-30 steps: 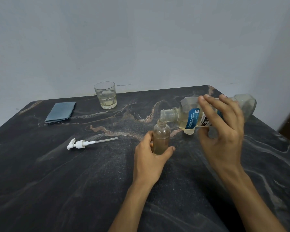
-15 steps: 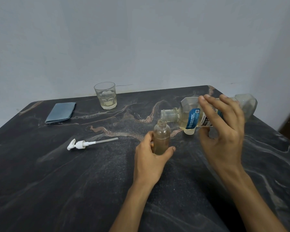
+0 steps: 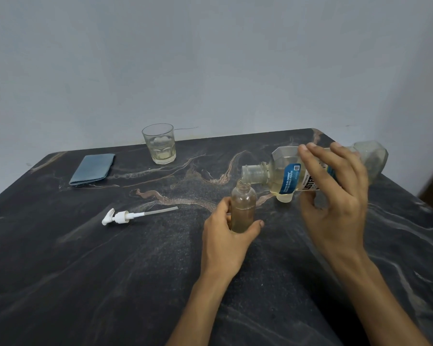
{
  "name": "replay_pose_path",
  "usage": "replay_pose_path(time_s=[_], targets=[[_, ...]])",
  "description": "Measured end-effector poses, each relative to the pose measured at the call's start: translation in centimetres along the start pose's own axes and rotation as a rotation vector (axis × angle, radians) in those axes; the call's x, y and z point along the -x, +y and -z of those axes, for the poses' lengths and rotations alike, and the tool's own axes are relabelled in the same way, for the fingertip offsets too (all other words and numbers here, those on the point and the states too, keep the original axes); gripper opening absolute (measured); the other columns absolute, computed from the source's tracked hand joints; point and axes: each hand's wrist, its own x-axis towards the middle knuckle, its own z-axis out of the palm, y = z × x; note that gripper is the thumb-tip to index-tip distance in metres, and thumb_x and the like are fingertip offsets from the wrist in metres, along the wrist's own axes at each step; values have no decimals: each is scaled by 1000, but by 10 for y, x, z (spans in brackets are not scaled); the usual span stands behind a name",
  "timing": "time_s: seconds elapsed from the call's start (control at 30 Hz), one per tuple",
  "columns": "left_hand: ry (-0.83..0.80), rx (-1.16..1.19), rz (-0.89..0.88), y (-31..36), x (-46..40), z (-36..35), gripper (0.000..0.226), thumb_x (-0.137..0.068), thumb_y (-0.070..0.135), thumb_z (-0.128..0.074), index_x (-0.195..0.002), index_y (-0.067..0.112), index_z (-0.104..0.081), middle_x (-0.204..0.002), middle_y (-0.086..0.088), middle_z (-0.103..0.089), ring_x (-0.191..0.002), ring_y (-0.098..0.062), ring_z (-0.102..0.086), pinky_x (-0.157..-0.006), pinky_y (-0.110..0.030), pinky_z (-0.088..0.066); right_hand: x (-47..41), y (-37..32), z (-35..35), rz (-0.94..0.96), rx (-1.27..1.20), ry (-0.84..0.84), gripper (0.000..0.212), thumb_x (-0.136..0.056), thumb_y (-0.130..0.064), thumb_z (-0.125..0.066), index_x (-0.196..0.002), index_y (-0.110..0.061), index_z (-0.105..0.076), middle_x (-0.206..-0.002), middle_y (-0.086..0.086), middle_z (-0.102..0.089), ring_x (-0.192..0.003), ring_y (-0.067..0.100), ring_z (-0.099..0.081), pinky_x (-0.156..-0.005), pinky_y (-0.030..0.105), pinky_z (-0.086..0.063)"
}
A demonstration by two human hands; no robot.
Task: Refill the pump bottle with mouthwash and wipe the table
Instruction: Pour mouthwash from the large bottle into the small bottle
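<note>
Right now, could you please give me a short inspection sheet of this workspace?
Surface: dark marbled table; no spill visible.
Job's things: small pump bottle upright, uncapped, mostly full; mouthwash bottle tipped, mouth at its neck; pump head lying apart; folded blue cloth unused.
Clutter: glass with a little pale liquid.
Hands: left hand grips the pump bottle; right hand holds the mouthwash bottle.
Cables: nothing seen.
Surroundings: plain grey wall.
</note>
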Motion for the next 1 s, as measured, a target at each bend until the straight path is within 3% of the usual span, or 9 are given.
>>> replay_pose_path(time_s=[0.17,0.33,0.5,0.67,1.0], targets=[[7,8,15,-1,1,-1,34,-66,30,-83,-86,39,-57,-77,24,-66,-77,9,-62,-60,-7,-47,0,0,0,1,-3,0,86,-52,32,-66,-127,-8,-51,-123,-2,-48,-122,27,-39,-109,38,-28],[6,6,12,-2,0,0,34,-66,29,-83,-85,39,-57,-80,28,-65,-78,9,-62,-61,-8,-48,0,0,1,1,0,1,86,-51,32,-66,-127,-7,-51,-123,-1,-48,-122,27,-39,-111,32,-25],[5,6,9,-2,0,-1,33,-66,29,-83,-86,37,-57,-86,30,-64,-77,7,-63,-63,-13,-52,0,-1,1,-8,-8,5,87,-52,32,-65,-127,-9,-49,-123,-2,-48,-122,27,-39,-110,37,-27],[11,13,17,-3,-1,-1,33,-66,29,-83,-87,35,-59,-83,27,-66,-76,6,-63,-63,-16,-54,-1,-1,2,-9,-1,0,89,-51,32,-66,-127,-10,-49,-123,-2,-48,-122,27,-39,-112,26,-23],[6,15,15,-2,-1,-1,35,-66,30,-83,-86,40,-56,-83,29,-65,-75,7,-63,-60,-11,-51,-2,-2,3,-20,2,-10,87,-51,33,-67,-126,-7,-51,-123,-1,-48,-122,27,-39,-113,19,-18]])
